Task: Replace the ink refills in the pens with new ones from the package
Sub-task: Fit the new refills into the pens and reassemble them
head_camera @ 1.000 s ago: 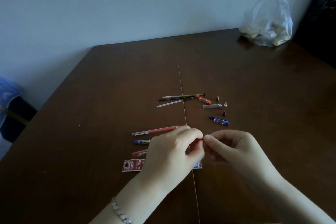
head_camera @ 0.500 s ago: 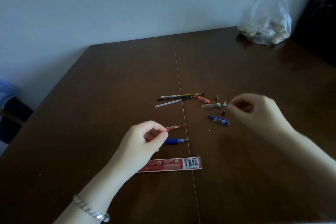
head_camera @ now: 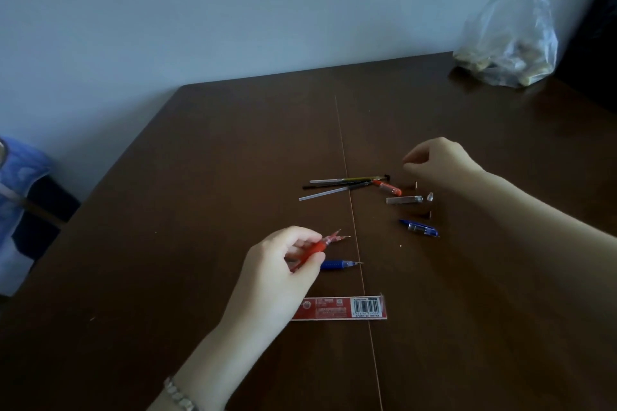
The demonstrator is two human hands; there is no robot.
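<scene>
The two hands, which were meeting over the middle of the counter [head_camera: 233, 160] a second ago, are now working apart. The right hand [head_camera: 440, 163] is reaching farther back, past the loose caps [head_camera: 404, 200], and is hovering just beside the dark ends of the spent refills [head_camera: 337, 185]. Its fingers are curling inward, thumb close to forefinger, but it cannot be told whether they are pinching some small part.

The left hand [head_camera: 283, 264] is gripping the red pen [head_camera: 320, 245] around its rubber sleeve and is tilting its tip up, just beside the blue pen [head_camera: 337, 264] lying on the counter. This is probably pointing to the red pen being reassembled.

Its clear nose and fine point are showing doubled by blur. The package [head_camera: 347, 308] is lying flat by the left wrist.
</scene>
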